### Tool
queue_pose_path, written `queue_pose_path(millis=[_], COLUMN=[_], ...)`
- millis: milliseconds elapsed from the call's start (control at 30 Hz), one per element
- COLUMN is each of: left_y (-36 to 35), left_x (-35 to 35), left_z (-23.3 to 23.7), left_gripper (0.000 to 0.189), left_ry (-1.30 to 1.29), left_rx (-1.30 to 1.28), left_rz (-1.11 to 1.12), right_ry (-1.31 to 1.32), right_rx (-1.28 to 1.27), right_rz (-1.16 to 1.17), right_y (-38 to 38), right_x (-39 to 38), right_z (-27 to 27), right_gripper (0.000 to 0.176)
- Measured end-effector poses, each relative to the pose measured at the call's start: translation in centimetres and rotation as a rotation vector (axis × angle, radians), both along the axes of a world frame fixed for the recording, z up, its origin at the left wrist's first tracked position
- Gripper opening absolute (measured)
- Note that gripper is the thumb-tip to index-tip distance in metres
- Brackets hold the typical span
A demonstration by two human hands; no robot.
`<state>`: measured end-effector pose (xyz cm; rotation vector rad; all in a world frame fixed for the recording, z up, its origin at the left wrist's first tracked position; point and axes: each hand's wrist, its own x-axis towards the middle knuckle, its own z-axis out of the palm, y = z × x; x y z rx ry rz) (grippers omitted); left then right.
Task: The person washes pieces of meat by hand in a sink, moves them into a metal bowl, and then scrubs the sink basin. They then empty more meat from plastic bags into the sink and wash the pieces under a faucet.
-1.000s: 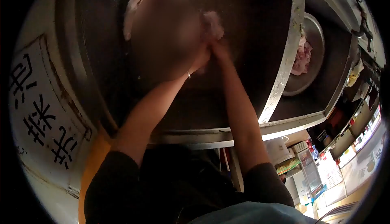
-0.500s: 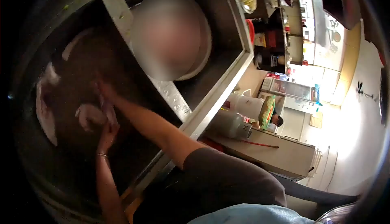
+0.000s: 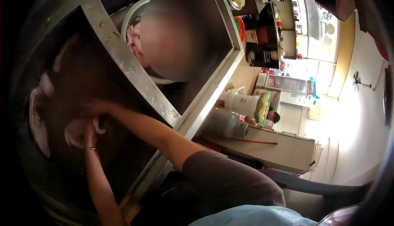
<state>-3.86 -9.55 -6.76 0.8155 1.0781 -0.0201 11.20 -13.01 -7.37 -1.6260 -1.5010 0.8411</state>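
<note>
My right hand (image 3: 96, 107), on the dark-sleeved arm, reaches down into dark, murky water in a sink (image 3: 135, 72). My left hand (image 3: 89, 133), with a bracelet at the wrist, is close below it and partly overlaps a pale, curved piece (image 3: 74, 133) that looks like raw meat or fish. The water and blur hide the fingers of both hands, so any grip cannot be made out. More long pale pieces, one of them a strip (image 3: 40, 138), lie along the far side of the sink.
A round basin (image 3: 141, 10) with pinkish raw pieces (image 3: 134, 37) stands in the adjoining compartment, partly covered by a blurred patch. Beyond the sink's metal edge (image 3: 213, 97) are white buckets (image 3: 244, 103), a gas cylinder (image 3: 225, 123) and a person (image 3: 273, 116). The view is tilted sideways.
My hands have come closer together; the pale piece between them before no longer shows clearly. The view has shifted slightly, baring more of the basin's pinkish contents.
</note>
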Motion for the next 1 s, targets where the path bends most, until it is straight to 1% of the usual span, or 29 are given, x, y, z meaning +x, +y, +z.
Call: queue_pose_path(millis=[33,67,100,133,167,233,300,367,400,433,467,500,533,567,600,633,667,700,733,767,800,867,900,933,967,1000], left_y=[-0.5,-1.2,-1.6,-1.7,-1.8,-2.1,-2.1,-2.7,-2.2,-1.8,-1.4,-0.8,-0.4,0.1,0.5,0.9,1.0,1.2,2.2,2.2,2.3,2.3,2.4,2.2,2.2,2.5], left_x=[-1.2,-1.5,-2.0,-2.4,-2.9,-3.9,-5.3,-6.4,-4.6,-2.8,-1.0,0.0,0.5,1.0,0.9,1.2,1.0,0.8,1.1,1.0,0.9,0.5,0.5,0.9,0.9,0.7], left_z=[-3.0,-3.6,-4.1,-4.6,-4.9,-5.3,-5.0,-3.8,-2.4,-0.9,0.6,1.0,1.0,0.6,-0.2,-0.8,-0.2,0.3,2.9,3.6,4.3,4.2,4.1,3.7,2.9,2.2], left_gripper=[0.031,0.031,0.032,0.033,0.034,0.037,0.037,0.035,0.034,0.033,0.032,0.033,0.034,0.035,0.036,0.038,0.037,0.036,0.037,0.038,0.039,0.046,0.046,0.047,0.047,0.047], left_ry=[0.094,0.105,0.075,0.044,0.012,-0.064,-0.001,-0.040,-0.163,-0.277,-0.292,-0.303,-0.345,-0.392,-0.427,-0.430,-0.362,-0.284,-0.215,-0.209,-0.131,-0.482,-0.476,-0.410,-0.345,-0.344], left_rx=[0.017,0.016,0.256,0.497,0.734,1.196,1.174,0.798,0.414,-0.048,-0.384,-0.394,-0.219,0.053,0.463,0.768,0.894,1.016,0.287,-0.093,-0.447,-0.650,-0.644,-0.634,-0.619,-0.612], left_rz=[-0.030,-0.027,-0.200,-0.377,-0.561,-0.935,-0.937,-0.651,-0.444,-0.092,0.204,0.213,0.097,-0.039,-0.168,-0.233,-0.246,-0.256,-0.200,-0.168,-0.119,0.035,0.042,0.167,0.291,0.298], right_ry=[-0.472,-0.259,-0.062,0.086,0.198,0.309,0.404,0.565,0.669,0.749,0.799,0.781,0.765,1.051,0.968,0.706,0.752,-0.040,-0.839,-0.678,-0.408,0.132,0.368,0.522,0.627,0.684], right_rx=[0.208,-0.006,-0.210,-0.319,-0.366,-0.400,-0.427,-0.489,-0.553,-0.611,-0.653,-0.565,-0.473,-0.577,-0.747,-0.560,-0.561,-0.543,-0.445,-0.465,-0.539,-0.610,-0.622,-0.636,-0.660,-0.692], right_rz=[0.185,0.177,0.123,0.026,-0.075,-0.221,-0.308,-0.324,-0.262,-0.161,-0.059,0.022,0.097,-0.077,-0.252,-0.355,-0.324,0.041,0.390,0.260,0.099,-0.254,-0.393,-0.470,-0.491,-0.476], right_y=[0.0,0.4,0.7,0.9,0.9,1.3,2.0,2.6,2.8,2.7,2.8,2.4,1.9,1.2,1.4,1.4,2.1,2.5,3.2,3.4,3.9,5.0,5.4,5.8,5.8,5.5], right_x=[-0.5,-1.4,-2.3,-2.3,-2.0,-0.7,1.0,2.3,2.7,2.6,2.1,1.5,0.8,0.3,0.1,-0.7,-0.7,0.2,1.1,2.2,3.2,4.2,4.3,4.1,3.9,3.3], right_z=[0.1,0.0,-0.1,0.0,0.0,-0.3,-0.6,-0.1,1.1,2.0,3.1,3.0,3.1,2.5,3.1,1.5,1.2,1.2,1.3,-0.1,-0.8,-0.4,0.3,1.6,2.9,4.2], right_gripper=[0.033,0.034,0.035,0.035,0.035,0.035,0.034,0.034,0.034,0.034,0.034,0.033,0.032,0.027,0.023,0.021,0.021,0.028,0.036,0.036,0.037,0.039,0.040,0.041,0.043,0.045])
